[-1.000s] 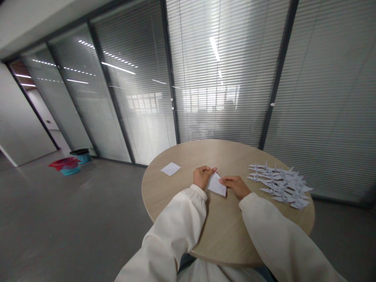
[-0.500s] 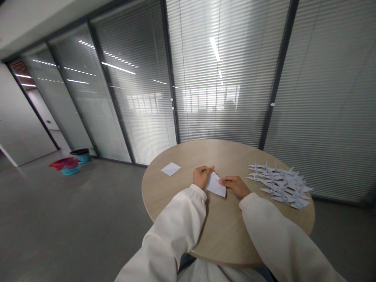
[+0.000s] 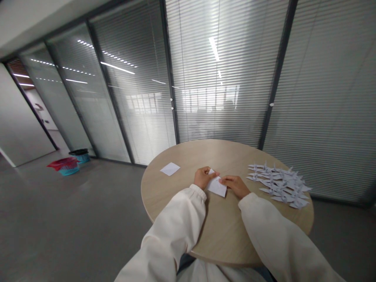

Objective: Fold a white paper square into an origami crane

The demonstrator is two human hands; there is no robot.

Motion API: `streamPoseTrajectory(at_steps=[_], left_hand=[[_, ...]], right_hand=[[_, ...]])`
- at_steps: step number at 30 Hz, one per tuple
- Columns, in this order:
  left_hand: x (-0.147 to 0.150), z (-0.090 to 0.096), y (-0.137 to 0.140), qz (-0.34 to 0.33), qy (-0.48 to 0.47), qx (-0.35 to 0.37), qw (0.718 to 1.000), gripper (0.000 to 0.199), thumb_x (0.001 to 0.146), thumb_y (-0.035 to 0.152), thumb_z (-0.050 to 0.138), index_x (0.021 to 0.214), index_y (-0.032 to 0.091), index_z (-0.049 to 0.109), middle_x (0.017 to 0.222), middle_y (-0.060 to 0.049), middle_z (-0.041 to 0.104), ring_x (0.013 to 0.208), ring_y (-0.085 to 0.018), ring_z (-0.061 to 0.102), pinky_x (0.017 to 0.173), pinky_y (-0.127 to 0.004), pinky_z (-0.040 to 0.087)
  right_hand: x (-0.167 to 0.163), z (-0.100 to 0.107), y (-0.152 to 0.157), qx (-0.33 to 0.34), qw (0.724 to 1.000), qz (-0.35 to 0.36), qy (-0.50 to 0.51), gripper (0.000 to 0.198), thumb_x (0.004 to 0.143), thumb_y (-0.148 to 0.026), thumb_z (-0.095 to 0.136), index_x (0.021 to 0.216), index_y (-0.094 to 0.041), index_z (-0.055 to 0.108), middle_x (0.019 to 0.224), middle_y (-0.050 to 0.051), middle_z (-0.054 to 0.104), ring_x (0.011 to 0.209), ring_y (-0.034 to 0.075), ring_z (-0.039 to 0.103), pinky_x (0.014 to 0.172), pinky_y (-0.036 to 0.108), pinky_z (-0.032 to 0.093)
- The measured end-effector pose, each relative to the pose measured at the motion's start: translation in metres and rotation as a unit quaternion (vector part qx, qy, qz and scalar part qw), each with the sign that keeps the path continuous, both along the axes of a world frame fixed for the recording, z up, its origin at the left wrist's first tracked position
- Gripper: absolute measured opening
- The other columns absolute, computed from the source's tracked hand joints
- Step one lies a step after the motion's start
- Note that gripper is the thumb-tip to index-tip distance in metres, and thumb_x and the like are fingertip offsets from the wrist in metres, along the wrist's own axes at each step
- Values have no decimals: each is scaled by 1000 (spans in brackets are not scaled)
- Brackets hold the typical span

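Observation:
Between my hands is a piece of white paper (image 3: 217,188), its lower corner pointing toward me. My left hand (image 3: 203,178) pinches its upper left part, the thumb lying across the top edge. My right hand (image 3: 235,185) grips the right side, with thumb and fingertips on the paper. The fingers partly cover the upper edge, so any small folds there cannot be made out. Off to the left, a flat white paper square (image 3: 170,169) lies on the table. Several folded white paper cranes (image 3: 282,184) stand in rows at the right.
The round wooden table (image 3: 226,239) reaches close to a glass partition with blinds (image 3: 223,113). On the floor to the left stand a blue bin with a red liner (image 3: 67,167) and a blue bin with a black liner (image 3: 82,156).
My left thumb has shifted right and down across the paper's top edge, nearer my right fingers. The paper's upper corner now shows above it. My right hand has barely moved.

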State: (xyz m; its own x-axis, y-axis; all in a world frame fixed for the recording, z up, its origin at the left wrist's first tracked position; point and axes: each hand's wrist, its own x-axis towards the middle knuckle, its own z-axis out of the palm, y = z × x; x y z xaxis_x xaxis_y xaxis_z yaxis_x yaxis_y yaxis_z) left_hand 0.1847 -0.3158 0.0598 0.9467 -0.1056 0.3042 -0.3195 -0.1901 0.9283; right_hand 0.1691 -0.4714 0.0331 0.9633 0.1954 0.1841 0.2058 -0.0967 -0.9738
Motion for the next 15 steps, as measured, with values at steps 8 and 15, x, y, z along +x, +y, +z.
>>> streamPoseTrajectory(at_steps=[8, 15], left_hand=[[4, -8, 0, -16, -27, 54, 998, 32, 54, 41, 66, 62, 12, 58, 52, 3, 50, 47, -7, 41, 43, -17, 27], [-1, -4, -3, -36, -51, 49, 997, 28, 60, 40, 62, 67, 13, 59, 52, 5, 46, 45, -5, 36, 43, -17, 26]], right_hand=[[-2, 3, 0, -54, 997, -5, -61, 29, 63, -43, 59, 63, -15, 64, 60, 0, 61, 59, 14, 54, 56, 24, 40], [-3, 5, -1, -67, 992, -28, -107, 26, 65, -41, 59, 66, -15, 65, 64, 2, 64, 60, 16, 57, 57, 25, 42]])
